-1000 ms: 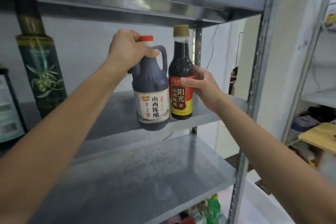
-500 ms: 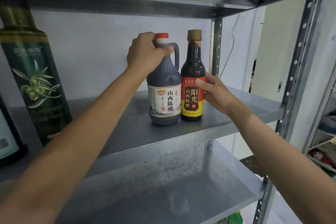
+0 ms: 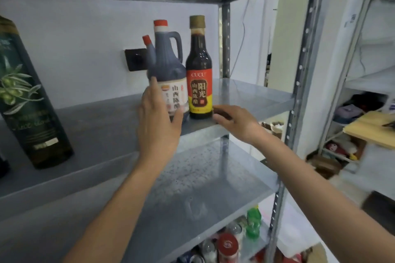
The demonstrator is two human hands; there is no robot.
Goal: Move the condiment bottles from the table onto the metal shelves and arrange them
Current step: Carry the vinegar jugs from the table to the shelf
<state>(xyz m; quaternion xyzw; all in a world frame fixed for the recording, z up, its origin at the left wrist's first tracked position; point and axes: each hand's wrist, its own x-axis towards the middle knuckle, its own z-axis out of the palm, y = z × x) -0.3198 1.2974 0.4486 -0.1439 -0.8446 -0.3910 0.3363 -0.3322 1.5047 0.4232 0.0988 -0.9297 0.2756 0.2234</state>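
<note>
A dark vinegar jug (image 3: 166,64) with a red cap, a handle and a white label stands upright on the metal shelf (image 3: 245,98). Right beside it, touching, stands a slim dark bottle (image 3: 199,70) with a gold cap and a red and yellow label. My left hand (image 3: 159,117) is spread with straight fingers in front of the jug's lower left side, fingertips at its label. My right hand (image 3: 237,121) lies low at the shelf's front edge, by the slim bottle's base, holding nothing.
A tall dark green olive oil bottle (image 3: 27,100) stands at the left of the same shelf. A bare lower shelf (image 3: 203,188) lies below; under it are several bottles and cans (image 3: 228,243). A steel upright (image 3: 299,83) borders the right side, with another rack (image 3: 367,83) beyond.
My left hand has let go of the jug's neck and dropped to its label. My right hand has released the slim bottle and slid down to the shelf edge. Both bottles stand on the shelf.
</note>
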